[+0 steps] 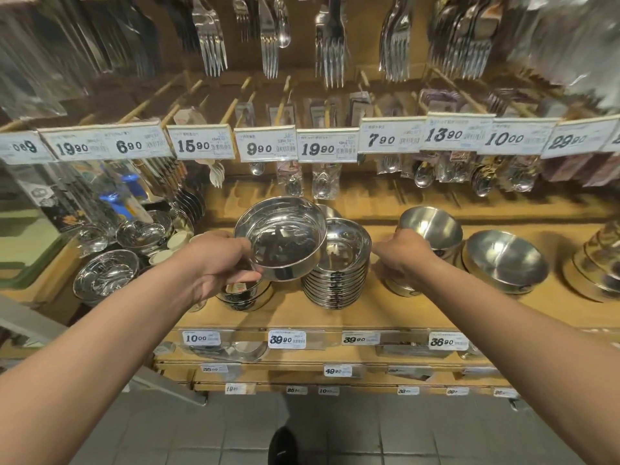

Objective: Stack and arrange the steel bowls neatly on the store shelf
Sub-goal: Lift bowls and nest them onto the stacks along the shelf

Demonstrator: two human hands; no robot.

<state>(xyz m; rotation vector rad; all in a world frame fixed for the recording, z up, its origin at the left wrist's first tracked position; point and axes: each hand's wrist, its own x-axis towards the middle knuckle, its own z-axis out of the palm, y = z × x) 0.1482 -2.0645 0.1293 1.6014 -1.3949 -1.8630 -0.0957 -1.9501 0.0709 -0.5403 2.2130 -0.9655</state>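
Head view, wooden shelf [385,313]: my left hand [214,263] pinches the rim of one shiny steel bowl [281,239], raised and tilted above a short stack [243,293]; just right stands a taller stack of bowls [339,270]. My right hand [402,255] reaches over a matte bowl stack [431,229], grip hidden, cannot tell. Surrounding stock: more matte bowls [505,261] right, shiny bowls [105,276] left, price tags [268,144] and hanging forks [209,38] overhead.

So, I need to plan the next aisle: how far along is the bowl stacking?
Partly done. A tall stack already stands mid-shelf. The left hand holds one bowl raised above a short stack; the right hand reaches the matte bowls. Tilted bowls remain.
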